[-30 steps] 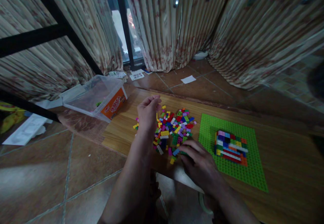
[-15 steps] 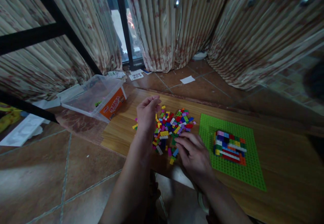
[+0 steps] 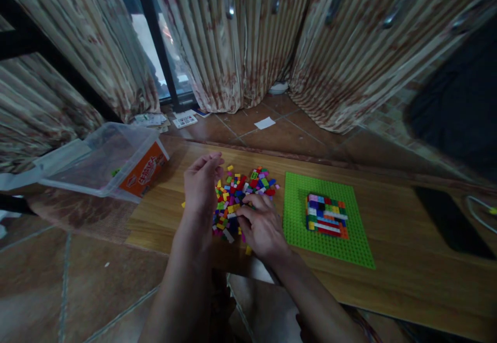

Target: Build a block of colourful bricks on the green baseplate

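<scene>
Multicoloured plastic building bricks [image 3: 235, 193] lie in a loose heap on the brown wooden table [image 3: 392, 229], around and beneath your hands. Farthest left, a clear plastic box with an orange label [image 3: 144, 171] shows something green inside. Your left hand [image 3: 202, 180] hangs over the heap's left side, fingers curled and tips close together; I cannot tell whether they pinch a brick. Your right hand [image 3: 264, 227] reaches into the heap from the near right, fingers bent, the tips too unclear to show a grip. To its right, a green studded plastic baseplate [image 3: 297, 213] bears a low rectangular block of mixed-colour bricks [image 3: 326, 216]. You seem well into that block: its base looks filled, but the uneven top suggests an unfinished layer, and many bricks remain unplaced.
</scene>
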### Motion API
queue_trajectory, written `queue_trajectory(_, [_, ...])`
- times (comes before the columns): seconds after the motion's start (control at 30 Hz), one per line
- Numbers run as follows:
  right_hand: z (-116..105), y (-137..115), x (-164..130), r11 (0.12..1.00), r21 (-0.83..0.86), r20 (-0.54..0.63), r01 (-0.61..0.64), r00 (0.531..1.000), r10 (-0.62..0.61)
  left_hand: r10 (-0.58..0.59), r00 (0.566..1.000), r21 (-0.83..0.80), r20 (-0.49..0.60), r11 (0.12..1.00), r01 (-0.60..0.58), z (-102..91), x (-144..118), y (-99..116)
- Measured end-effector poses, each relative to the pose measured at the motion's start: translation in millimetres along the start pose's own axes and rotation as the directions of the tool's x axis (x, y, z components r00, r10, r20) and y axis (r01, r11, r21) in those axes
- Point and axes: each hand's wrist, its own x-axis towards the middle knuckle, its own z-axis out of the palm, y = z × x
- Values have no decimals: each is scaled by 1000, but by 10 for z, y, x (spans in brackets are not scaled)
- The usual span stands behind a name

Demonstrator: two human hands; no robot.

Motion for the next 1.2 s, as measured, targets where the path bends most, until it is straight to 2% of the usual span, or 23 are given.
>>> queue_trajectory(0.57, [16, -50, 22, 995, -92, 58, -47, 997, 53, -40, 999, 7, 31, 999, 40, 9, -44, -1])
queue_trajectory(0.77, [15, -76, 25, 999, -46, 47, -25, 999, 27, -30, 999, 12, 37, 999, 30, 27, -35, -16])
queue_trajectory(0.87, [-53, -63, 4, 1000, 9, -6, -19, 1000, 19, -18, 997, 83, 75, 996, 12, 41, -32, -34])
queue_trajectory(0.93, [-141, -21, -27, 997, 61, -43, -44, 998, 46, -4, 987, 201, 164, 979, -29, 65, -53, -62])
queue_trajectory(1.0, [-259, 54, -72, 989, 111, -91, -100, 990, 111, -28, 946, 341, 324, 936, -89, 108, -109, -112])
queue_trajectory(1.03, [-326, 103, -100, 982, 133, -120, -133, 981, 149, -62, 904, 394, 423, 911, -122, 138, -152, -147])
queue_trajectory(1.13, [-530, 271, -194, 960, 186, -193, -210, 950, 245, -169, 730, 446, 662, 872, -203, 257, -323, -289])
queue_trajectory(1.2, [-651, 382, -261, 948, 211, -210, -240, 936, 283, -206, 652, 446, 730, 866, -225, 349, -446, -397])
